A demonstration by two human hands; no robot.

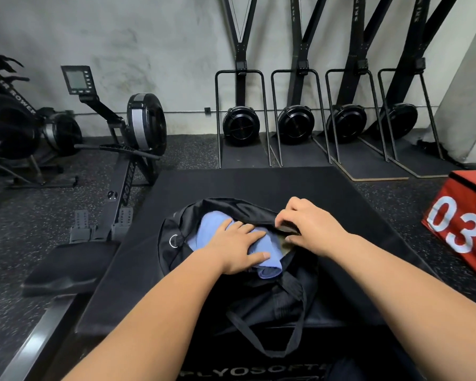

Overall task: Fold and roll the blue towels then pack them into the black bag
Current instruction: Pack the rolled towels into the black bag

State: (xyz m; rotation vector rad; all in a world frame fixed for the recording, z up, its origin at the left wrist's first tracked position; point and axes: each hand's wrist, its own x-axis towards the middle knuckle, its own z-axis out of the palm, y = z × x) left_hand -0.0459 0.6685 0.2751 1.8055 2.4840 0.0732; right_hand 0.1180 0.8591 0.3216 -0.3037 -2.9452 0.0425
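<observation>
My left hand lies flat on the blue towel, fingers fairly straight and spread over the cloth, thumb resting along its near side. It presses on the towel rather than clutching it. The towel sits inside the mouth of the black bag, with one rolled end poking toward me over the near lip.

My right hand is just beside the left, on the far right rim of the opening. Its fingers are curled and pinch the edge of the bag's fabric. Both bare forearms reach in from the bottom of the view.

The bag rests on a black padded box, and its strap hangs in a loop over the box's front face. A small metal ring shows on the bag's left end.

To the right, apart from the padded box, a red box marked 03 stands on the speckled floor. Something pale blue shows on its top at the frame edge, and I cannot tell what it is. A rowing machine stands to the left, and a row of upright ski machines lines the grey wall.
</observation>
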